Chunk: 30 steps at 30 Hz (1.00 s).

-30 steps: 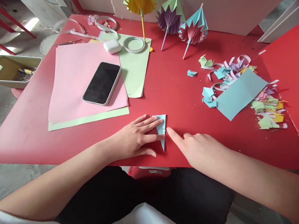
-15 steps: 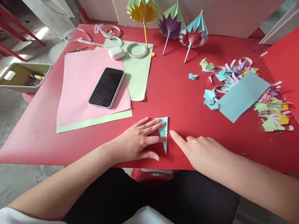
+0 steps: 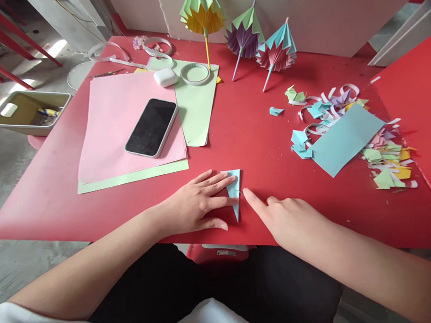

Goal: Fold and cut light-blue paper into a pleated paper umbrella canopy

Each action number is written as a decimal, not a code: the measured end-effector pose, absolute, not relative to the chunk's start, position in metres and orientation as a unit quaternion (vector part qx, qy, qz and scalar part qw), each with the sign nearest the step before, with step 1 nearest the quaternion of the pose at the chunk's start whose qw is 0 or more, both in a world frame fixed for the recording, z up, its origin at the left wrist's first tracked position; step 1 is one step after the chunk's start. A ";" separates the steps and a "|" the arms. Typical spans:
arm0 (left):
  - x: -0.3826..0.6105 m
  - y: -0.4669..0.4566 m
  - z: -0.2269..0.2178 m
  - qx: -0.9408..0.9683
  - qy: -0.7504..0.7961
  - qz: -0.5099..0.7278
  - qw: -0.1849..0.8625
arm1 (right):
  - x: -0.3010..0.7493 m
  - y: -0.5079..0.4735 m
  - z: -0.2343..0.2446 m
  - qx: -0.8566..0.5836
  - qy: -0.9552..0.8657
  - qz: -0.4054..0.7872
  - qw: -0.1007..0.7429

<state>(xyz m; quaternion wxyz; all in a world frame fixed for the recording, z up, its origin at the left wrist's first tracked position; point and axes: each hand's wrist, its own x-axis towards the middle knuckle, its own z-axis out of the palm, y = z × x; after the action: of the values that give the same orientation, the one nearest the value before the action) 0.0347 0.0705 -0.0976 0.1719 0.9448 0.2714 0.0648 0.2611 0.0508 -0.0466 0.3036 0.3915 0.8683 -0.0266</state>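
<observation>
A folded light-blue paper triangle [image 3: 235, 186] lies near the table's front edge with its narrow tip toward me. My left hand [image 3: 199, 202] is spread flat, its fingertips pressing on the paper. Just right of the paper is my right hand [image 3: 288, 216], with its index finger stretched toward the fold and the other fingers curled under. A thin, pointed sliver [image 3: 241, 192] shows between that fingertip and the paper's right edge. Most of it is hidden under the finger, so its kind is unclear.
Left lie a phone [image 3: 151, 127] on pink sheets [image 3: 108, 141], a white case [image 3: 165, 77] and a tape roll [image 3: 195, 74]. Three paper umbrellas [image 3: 275, 51] lean on the back wall. Right, a blue sheet [image 3: 346, 139] rests among paper scraps [image 3: 390, 178] on the red table [image 3: 239, 119].
The whole view has shifted slightly, so things appear a little further left. My hands and the paper triangle keep nearly the same places relative to each other.
</observation>
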 end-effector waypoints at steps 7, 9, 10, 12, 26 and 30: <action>0.035 0.070 -0.097 0.944 0.273 0.064 0.173 | 0.262 0.048 -0.048 0.388 0.872 -0.012 0.297; 0.034 0.070 -0.097 0.944 0.273 0.065 0.173 | 0.262 0.047 -0.048 0.389 0.871 -0.017 0.301; 0.034 0.070 -0.097 0.944 0.274 0.066 0.174 | 0.263 0.047 -0.048 0.388 0.870 -0.019 0.303; 0.034 0.070 -0.097 0.943 0.275 0.067 0.176 | 0.263 0.047 -0.049 0.388 0.868 -0.022 0.308; 0.036 0.069 -0.096 0.942 0.281 0.068 0.173 | 0.263 0.045 -0.046 0.390 0.868 -0.010 0.307; 0.036 0.069 -0.097 0.940 0.285 0.071 0.173 | 0.264 0.045 -0.046 0.395 0.863 -0.016 0.315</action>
<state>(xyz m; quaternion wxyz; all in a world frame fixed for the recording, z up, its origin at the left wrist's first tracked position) 0.0361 0.0690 -0.0967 0.1725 0.9403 0.2846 0.0710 0.2639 0.0446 -0.0457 0.3147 0.3946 0.8632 -0.0162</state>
